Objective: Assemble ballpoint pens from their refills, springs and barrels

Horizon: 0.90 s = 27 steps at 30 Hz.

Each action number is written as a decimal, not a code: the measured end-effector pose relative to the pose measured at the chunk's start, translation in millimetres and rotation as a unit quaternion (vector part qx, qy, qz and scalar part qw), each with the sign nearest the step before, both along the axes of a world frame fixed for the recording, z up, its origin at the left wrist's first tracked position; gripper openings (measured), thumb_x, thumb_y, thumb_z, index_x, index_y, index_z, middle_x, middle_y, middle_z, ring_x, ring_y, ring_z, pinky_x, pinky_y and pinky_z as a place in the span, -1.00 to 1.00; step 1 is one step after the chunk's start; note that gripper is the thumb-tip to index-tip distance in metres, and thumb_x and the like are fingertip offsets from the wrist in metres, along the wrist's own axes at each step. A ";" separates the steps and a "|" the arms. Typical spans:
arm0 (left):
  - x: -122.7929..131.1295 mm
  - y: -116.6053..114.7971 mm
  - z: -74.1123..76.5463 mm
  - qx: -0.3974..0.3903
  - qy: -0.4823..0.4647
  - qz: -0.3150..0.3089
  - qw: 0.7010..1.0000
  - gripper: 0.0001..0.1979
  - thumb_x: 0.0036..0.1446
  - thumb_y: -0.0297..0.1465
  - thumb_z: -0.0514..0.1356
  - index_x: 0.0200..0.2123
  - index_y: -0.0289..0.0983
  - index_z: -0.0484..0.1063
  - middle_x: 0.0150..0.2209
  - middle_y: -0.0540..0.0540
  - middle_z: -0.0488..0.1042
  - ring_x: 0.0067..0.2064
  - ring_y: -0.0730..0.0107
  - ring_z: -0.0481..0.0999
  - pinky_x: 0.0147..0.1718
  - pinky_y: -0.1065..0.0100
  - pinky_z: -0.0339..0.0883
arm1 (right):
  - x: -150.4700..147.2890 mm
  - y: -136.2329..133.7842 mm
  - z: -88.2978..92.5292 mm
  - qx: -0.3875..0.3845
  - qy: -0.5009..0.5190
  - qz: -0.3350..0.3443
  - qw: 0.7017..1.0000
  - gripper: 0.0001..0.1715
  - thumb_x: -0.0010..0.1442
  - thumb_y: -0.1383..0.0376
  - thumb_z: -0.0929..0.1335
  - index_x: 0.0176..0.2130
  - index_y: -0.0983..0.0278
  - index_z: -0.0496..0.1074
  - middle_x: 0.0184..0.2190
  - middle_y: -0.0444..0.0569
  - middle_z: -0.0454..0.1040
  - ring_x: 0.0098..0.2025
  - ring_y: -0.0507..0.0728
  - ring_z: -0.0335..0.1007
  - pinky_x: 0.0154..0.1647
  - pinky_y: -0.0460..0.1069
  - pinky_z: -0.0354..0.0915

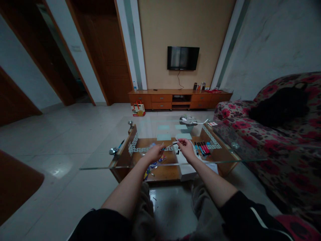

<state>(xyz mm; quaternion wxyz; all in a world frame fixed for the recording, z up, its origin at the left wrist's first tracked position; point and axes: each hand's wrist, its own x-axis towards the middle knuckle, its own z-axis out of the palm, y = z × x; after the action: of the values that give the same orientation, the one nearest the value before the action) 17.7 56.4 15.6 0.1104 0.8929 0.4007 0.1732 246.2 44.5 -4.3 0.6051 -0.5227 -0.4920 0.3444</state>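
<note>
Over the glass table, my left hand is closed around a slim blue pen, whose thin end points right. Facing it, my right hand pinches a small pen part, dark at its tip; my fingers partly hide it. The two pieces nearly meet, and I cannot tell whether they touch. Just below the right hand lies a small black cap. To that hand's right, several markers in blue, black, red and pink lie in a row.
A lone pen lies at the table's left. Beneath the glass are a white box and colourful wrappers. A basket with plastic in it is at the far side. The flowered sofa stands right; a TV cabinet stands behind.
</note>
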 end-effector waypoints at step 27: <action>9.0 4.3 0.9 -0.025 -0.105 0.066 0.992 -0.91 0.30 -0.42 0.03 -0.14 -0.19 0.27 -0.27 -0.07 0.51 -0.23 0.30 0.54 -0.27 0.37 0.29 | 40.4 7.3 -13.3 -0.024 -0.093 -0.117 0.988 -0.62 -0.03 0.10 0.45 -0.29 0.33 0.56 -0.45 0.04 0.57 -0.38 0.17 0.48 -0.30 0.04 0.38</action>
<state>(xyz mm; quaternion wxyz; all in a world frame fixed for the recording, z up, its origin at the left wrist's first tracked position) 26.6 60.8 16.6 0.1621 0.8382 0.4494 0.2630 286.6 51.9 -17.6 0.5801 -0.6211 -0.4732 0.2323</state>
